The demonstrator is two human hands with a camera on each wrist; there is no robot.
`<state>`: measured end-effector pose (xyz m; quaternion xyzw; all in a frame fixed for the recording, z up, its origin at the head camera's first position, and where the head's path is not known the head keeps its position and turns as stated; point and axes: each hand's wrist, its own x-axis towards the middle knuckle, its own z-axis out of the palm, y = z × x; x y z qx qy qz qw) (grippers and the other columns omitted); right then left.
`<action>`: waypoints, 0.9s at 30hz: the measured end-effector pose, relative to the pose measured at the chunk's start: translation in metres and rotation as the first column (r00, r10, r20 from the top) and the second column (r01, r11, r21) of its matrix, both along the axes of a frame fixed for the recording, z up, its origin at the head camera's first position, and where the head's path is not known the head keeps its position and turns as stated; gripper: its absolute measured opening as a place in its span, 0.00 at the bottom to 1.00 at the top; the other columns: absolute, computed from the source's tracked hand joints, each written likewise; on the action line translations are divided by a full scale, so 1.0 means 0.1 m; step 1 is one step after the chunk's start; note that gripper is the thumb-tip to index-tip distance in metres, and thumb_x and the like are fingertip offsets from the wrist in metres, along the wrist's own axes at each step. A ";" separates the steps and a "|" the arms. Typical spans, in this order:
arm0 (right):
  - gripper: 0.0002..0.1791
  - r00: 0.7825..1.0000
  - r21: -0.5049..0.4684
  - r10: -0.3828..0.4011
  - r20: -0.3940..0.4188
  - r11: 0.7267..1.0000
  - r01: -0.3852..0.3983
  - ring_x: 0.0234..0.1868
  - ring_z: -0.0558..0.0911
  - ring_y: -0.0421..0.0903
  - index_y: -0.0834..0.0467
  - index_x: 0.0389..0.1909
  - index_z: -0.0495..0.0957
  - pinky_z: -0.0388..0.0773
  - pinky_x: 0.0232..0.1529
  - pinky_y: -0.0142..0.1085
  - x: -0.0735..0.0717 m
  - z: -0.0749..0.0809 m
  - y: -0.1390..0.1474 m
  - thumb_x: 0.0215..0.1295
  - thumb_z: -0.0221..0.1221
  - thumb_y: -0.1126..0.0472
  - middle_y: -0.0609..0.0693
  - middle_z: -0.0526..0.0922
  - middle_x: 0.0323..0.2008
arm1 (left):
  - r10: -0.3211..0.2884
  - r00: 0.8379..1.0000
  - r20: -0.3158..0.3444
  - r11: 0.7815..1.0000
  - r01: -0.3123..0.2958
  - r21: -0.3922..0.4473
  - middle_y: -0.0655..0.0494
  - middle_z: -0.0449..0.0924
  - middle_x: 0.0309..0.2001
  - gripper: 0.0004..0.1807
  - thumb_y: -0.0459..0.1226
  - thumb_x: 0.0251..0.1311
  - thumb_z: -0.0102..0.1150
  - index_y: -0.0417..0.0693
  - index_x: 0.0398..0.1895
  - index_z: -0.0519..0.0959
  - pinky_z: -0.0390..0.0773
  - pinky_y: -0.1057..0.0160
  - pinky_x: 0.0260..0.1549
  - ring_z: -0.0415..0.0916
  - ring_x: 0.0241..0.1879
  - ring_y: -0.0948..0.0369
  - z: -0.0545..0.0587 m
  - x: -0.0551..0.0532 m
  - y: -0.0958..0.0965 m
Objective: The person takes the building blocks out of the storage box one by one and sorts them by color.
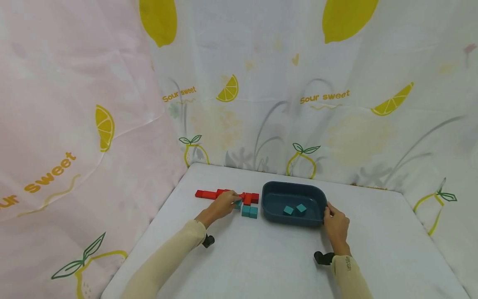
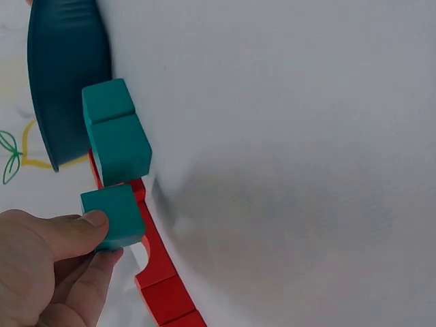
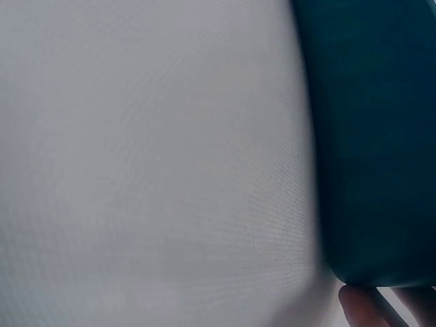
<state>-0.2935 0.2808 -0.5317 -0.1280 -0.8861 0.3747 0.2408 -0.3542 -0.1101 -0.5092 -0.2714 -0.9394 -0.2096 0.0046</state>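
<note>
My left hand [image 1: 223, 204] pinches a teal cube [image 2: 112, 214] between thumb and fingers, beside a row of red blocks [image 1: 206, 194]. In the left wrist view, two more teal cubes [image 2: 121, 146] sit side by side just past the held one. My right hand [image 1: 337, 226] grips the right end of a dark blue plastic bin [image 1: 287, 220], its thumb near the rim. Inside the bin lie two teal blocks [image 1: 301, 208]. Only fingertips [image 3: 361, 306] of the right hand show at the bin's corner in the right wrist view.
A white-covered table [image 1: 261, 261] carries everything. Patterned cloth with lemons [image 1: 239, 124] hangs behind it and along the left side. The bin stands to the right of the red and teal blocks. Dark wrist mounts [image 1: 323, 258] stick out by both wrists.
</note>
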 end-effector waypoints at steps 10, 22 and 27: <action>0.19 1.000 0.008 0.005 -0.005 1.000 -0.005 0.46 0.82 0.64 0.66 0.60 0.75 0.77 0.40 0.55 0.02 -0.03 0.00 0.72 0.50 0.63 0.66 0.81 0.47 | -0.017 1.000 0.007 0.999 0.017 0.029 0.52 0.80 0.48 0.20 0.30 0.59 0.65 0.42 0.56 0.81 0.79 0.65 0.46 0.76 0.50 0.57 -0.15 0.09 -0.02; 0.18 1.000 0.000 -0.010 -0.029 1.000 0.010 0.47 0.81 0.64 0.65 0.58 0.76 0.77 0.41 0.55 0.01 -0.03 -0.01 0.71 0.52 0.64 0.66 0.82 0.47 | 0.011 0.999 0.038 1.000 -0.012 0.017 0.53 0.80 0.49 0.21 0.32 0.60 0.65 0.43 0.57 0.80 0.79 0.64 0.47 0.74 0.50 0.57 -0.16 0.10 0.02; 0.19 1.000 -0.001 -0.003 -0.029 1.000 0.003 0.48 0.81 0.64 0.66 0.59 0.75 0.77 0.42 0.55 -0.01 -0.04 0.00 0.72 0.51 0.64 0.66 0.81 0.47 | 0.023 0.998 0.052 0.999 -0.025 0.026 0.52 0.79 0.50 0.21 0.33 0.60 0.66 0.43 0.57 0.80 0.79 0.62 0.48 0.74 0.52 0.56 -0.14 0.10 0.03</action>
